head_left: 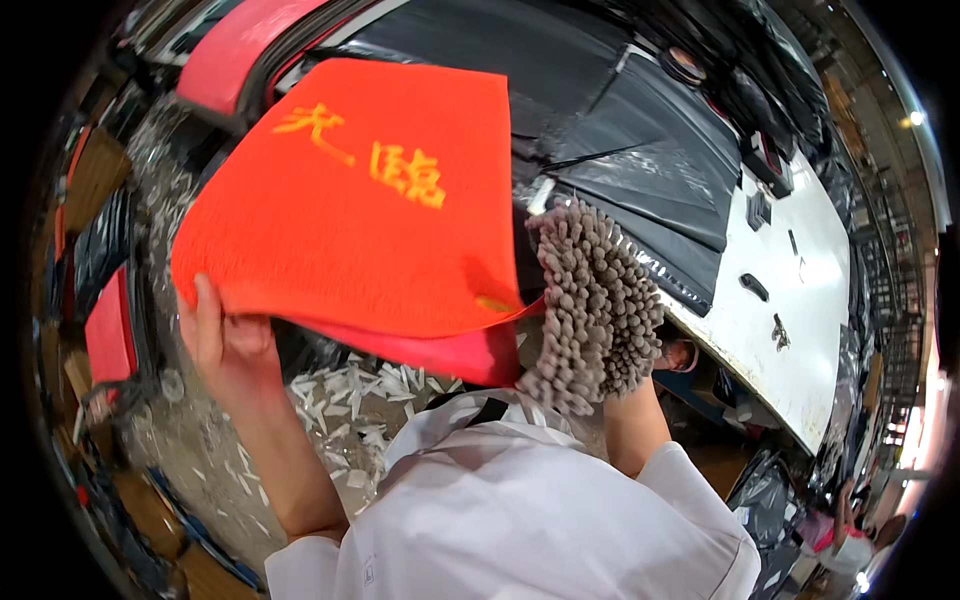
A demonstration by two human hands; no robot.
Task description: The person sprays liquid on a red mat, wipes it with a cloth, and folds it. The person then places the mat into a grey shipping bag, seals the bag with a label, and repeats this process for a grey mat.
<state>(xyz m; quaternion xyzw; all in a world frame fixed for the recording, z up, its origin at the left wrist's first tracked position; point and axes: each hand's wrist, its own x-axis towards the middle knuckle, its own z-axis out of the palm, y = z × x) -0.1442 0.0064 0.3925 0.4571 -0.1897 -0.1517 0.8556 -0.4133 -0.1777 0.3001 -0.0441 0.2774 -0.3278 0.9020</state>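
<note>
Two bare hands lift a large orange-red door mat (360,200) clear of the floor (190,440), its looped, bristly pile facing up and yellow characters worked into the surface. The mat is roughly rectangular with rounded corners, stiff enough to hold a shallow curve as its near edge droops and shows a smoother pinkish-red backing.

The left hand (222,340) grips the mat's lower left corner, fingers curled up over the edge and pressed against the pile. The right hand (600,310) is sheathed in a grey-brown chenille mitt (592,300), a thick glove of soft noodle-like tufts, which meets the mat's right edge near its lower corner; with the fingers buried inside, whether they clasp the mat or simply press against it cannot be told.

The person wears a white short-sleeved shirt (520,510), seen from above. Below the mat the grey floor is littered with pale, curled offcuts (350,400) like shavings of plastic. Beyond the mat lie dark, glossy sheets (640,170) in overlapping layers, and to the right a white table (800,300) carries a few small dark tools (755,287). Another red mat (240,45) lies at the upper left.
</note>
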